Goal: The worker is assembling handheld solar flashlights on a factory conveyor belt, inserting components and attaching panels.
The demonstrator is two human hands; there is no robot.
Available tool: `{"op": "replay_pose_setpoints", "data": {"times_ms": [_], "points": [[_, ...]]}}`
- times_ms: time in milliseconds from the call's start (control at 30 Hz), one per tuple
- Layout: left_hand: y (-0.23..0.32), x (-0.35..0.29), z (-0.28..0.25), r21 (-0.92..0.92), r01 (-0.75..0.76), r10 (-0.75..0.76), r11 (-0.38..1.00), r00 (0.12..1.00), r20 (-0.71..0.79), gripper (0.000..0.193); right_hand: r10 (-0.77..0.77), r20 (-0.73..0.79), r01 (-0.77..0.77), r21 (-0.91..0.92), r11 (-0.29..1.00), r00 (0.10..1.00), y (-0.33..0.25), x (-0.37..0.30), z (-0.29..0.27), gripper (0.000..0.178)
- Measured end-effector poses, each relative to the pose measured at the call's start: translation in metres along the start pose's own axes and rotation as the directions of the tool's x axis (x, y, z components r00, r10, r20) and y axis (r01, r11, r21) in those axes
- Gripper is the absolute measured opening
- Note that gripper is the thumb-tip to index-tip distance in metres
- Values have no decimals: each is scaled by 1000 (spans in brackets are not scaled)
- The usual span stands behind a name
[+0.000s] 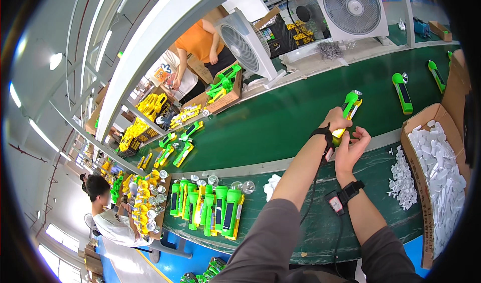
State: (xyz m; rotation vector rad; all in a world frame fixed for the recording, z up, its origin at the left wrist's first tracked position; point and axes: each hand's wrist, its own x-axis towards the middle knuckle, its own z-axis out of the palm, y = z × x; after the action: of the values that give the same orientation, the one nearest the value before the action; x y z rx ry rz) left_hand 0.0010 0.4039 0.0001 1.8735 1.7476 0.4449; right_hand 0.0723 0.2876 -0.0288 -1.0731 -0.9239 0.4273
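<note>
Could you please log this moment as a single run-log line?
left hand: grips green-and-yellow flashlight | right hand: at its base | below: green conveyor belt | right: box of white parts

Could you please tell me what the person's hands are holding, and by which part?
Both the left hand and right hand grip a green-and-yellow flashlight by its lower handle end.

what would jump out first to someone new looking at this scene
Most striking is the green and yellow flashlight held up over the green belt by the left hand and right hand. Next comes the row of matching flashlights standing near the table edge at lower left. A cardboard box of small white parts sits at right.
</note>
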Motion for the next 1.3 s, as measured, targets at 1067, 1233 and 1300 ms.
{"op": "replay_pose_setpoints", "data": {"times_ms": [1067, 1233, 1300], "points": [[-83, -240, -14, -977, -77, -132, 200, 986, -104, 51, 271, 915, -715, 26, 699, 298, -29, -48, 2, 34], [-95, -234, -2, -993, -65, -231, 103, 969, -87, 37, 282, 871, -672, 71, 738, 402, -30, -62, 4, 27], [-88, -237, 0, -994, -85, -234, 65, 967, -98, 38, 277, 855, -661, 98, 744, 438, -31, -59, 3, 26]]}}
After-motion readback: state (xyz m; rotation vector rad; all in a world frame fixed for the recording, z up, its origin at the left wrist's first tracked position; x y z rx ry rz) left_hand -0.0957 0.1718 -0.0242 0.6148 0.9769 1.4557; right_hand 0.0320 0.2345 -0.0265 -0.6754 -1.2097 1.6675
